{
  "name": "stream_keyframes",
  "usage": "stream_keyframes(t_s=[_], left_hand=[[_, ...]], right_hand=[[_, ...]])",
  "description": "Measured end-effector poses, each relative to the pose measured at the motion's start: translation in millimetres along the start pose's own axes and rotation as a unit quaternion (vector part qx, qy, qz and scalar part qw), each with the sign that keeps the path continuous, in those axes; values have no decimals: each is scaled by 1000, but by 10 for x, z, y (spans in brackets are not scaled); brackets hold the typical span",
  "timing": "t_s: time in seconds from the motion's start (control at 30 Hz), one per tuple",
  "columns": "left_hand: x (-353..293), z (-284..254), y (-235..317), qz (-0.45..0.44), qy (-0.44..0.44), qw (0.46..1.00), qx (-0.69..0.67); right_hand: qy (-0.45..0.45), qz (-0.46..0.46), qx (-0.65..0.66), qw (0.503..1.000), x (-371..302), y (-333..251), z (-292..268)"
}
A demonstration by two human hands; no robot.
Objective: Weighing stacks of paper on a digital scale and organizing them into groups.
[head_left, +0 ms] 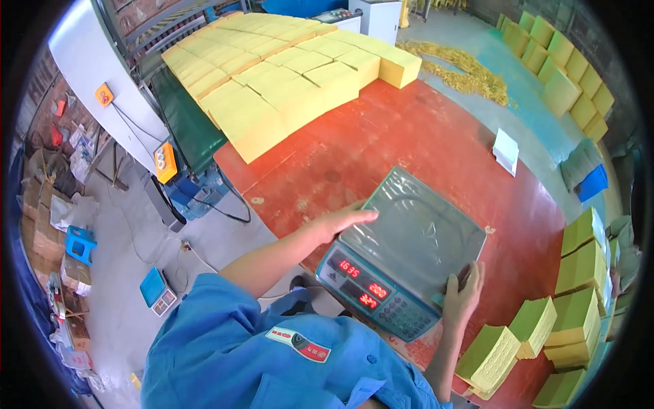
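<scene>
Gripping a digital scale [426,228] from two sides, the left hand [349,218] is clamped on its rim at ten o'clock, thumb laid over the plate; the right hand [463,294] is clamped on the opposite rim at four o'clock, thumb by the plate's edge and fingers over the side; the scale sits tilted clockwise in the view, over the near edge of a red table [320,184], though whether it rests flat or is raised I cannot tell; its display panel [354,279], lit with red digits, lies at eight o'clock.

Outward from the scale, a small white pad [505,153] lies on the table between one and two; two yellow stacks stand toward four, the nearer stack [487,356] closer to five; at eleven, a broad block of yellow bundles [286,78] covers the far table end, beside a green belt [187,119]; an orange control box [165,162] is at ten; a smaller scale [158,292] is on the floor at nine; yellow shreds [470,75] litter the floor past twelve; a blue bucket [593,183] is at two.
</scene>
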State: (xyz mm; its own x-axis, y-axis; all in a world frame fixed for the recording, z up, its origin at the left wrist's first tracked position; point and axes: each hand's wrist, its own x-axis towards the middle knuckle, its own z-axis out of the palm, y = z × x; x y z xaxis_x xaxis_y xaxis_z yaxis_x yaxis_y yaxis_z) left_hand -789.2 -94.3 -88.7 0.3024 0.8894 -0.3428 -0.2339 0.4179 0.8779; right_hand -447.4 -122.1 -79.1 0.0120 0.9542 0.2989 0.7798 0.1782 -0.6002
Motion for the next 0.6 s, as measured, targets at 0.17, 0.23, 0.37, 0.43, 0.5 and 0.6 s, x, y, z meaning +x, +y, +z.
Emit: stream_keyframes(t_s=[0.17,0.23,0.37,0.43,0.5,0.6], left_hand=[[179,-993,440,108,113,854,496],[278,-1259,966,136,189,673,702],[969,-1914,1808,221,101,376,894],[1473,-2111,2021,238,47,306,920],[1854,-2301,2087,245,-22,236,940],[2183,-2686,2225,37,-44,184,981]], right_hand=[[109,-56,65,990,32,-1036,-35],[25,-134,158,978,57,-1469,203],[-273,-8,399,875,19,-2270,1153],[-326,98,494,800,-58,-2503,1758],[-282,148,473,822,-262,-2623,2365],[-213,149,359,897,-228,-2831,2705]])
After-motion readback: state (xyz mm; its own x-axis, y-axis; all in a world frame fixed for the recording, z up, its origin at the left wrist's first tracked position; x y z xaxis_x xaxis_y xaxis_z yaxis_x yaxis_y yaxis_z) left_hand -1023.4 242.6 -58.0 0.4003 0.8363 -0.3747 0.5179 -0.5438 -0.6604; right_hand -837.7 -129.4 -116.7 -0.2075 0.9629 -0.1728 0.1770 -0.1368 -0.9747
